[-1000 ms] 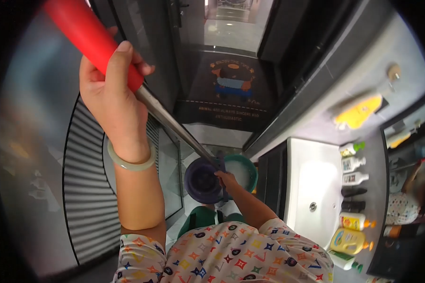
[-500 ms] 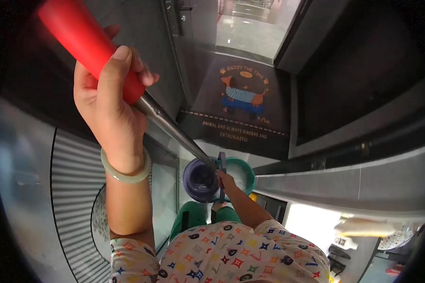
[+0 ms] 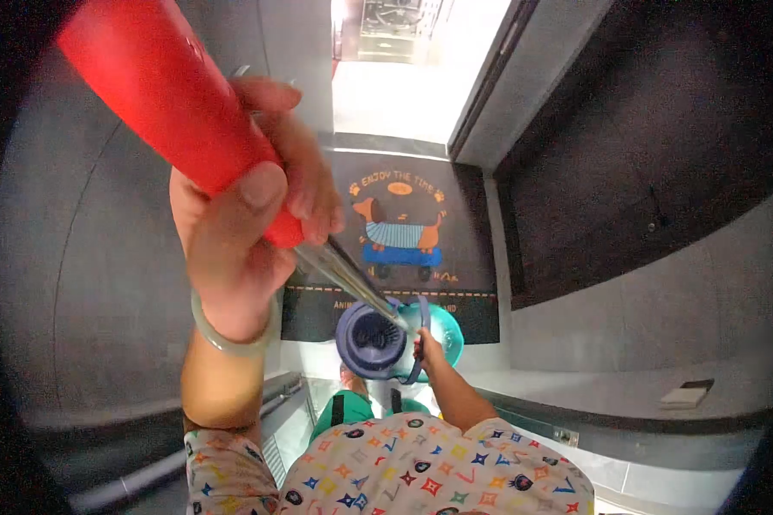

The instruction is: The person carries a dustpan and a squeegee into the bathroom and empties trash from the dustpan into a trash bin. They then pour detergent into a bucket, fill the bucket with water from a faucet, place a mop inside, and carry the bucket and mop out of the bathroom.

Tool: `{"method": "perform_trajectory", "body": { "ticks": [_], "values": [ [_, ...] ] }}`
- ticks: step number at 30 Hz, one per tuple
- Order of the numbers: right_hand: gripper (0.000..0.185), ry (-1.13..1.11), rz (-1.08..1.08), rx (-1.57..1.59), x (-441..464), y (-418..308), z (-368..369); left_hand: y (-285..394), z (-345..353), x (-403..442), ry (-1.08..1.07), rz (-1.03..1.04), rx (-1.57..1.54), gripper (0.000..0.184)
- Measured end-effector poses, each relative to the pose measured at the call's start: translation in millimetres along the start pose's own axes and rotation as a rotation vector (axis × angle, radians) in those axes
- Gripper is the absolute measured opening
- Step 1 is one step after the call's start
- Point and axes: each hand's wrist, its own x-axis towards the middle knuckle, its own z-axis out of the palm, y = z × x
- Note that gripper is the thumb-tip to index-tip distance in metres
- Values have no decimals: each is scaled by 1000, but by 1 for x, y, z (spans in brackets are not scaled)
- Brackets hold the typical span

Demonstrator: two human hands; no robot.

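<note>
My left hand (image 3: 249,223), with a pale bangle at the wrist, is wrapped round the red grip (image 3: 176,112) of a mop, close to the camera. Its metal pole (image 3: 352,279) slants down to the right toward the bucket; no mop head can be made out. Lower down, my right hand (image 3: 429,350) is closed on the upright purple-grey carrying handle (image 3: 423,313) of a mop bucket. That bucket has a teal tub (image 3: 449,330) with water-like brightness inside and a purple wringer basket (image 3: 345,343) on its left. The pole's lower end meets the handle near my right fingers.
Beyond the bucket lies a dark doormat (image 3: 472,197) with a dachshund picture, before a bright doorway (image 3: 395,103). Grey panels (image 3: 69,215) rise at left. A dark recess (image 3: 627,154) and a ledge (image 3: 610,386) run along the right. My foot (image 3: 352,382) is just behind the bucket.
The view has swung, bringing the doorway and mat lower and further left. My left hand and the red grip have come lower and further right in view. Both hands keep their holds.
</note>
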Motion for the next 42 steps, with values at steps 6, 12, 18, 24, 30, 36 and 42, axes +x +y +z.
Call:
{"method": "perform_trajectory", "body": {
  "ticks": [6, 12, 18, 24, 30, 36, 42],
  "values": [
    [28, 48, -50, 232, 35, -86, 79, -59, -103, 120, -376, -61, -361, 34],
    [27, 109, 18, 413, 144, -244, 54, -224, -77, 282, -754, -210, -618, 36],
    [30, 301, 1, 527, 388, -512, 165, -500, -233, 531, -428, -266, -363, 42],
    [40, 398, 61, 624, 432, -512, 136, -541, -256, 569, -243, -467, -141, 37],
    [33, 403, 40, 673, 769, -504, 52, -912, -372, 450, -184, -557, -300, 32],
    [35, 574, -24, 807, 981, -645, 317, -1124, -670, 629, -250, -530, -429, 27],
    [33, 582, -9, 842, 1024, -699, 384, -1189, -744, 697, -279, -576, -491, 26]
  ]
}}
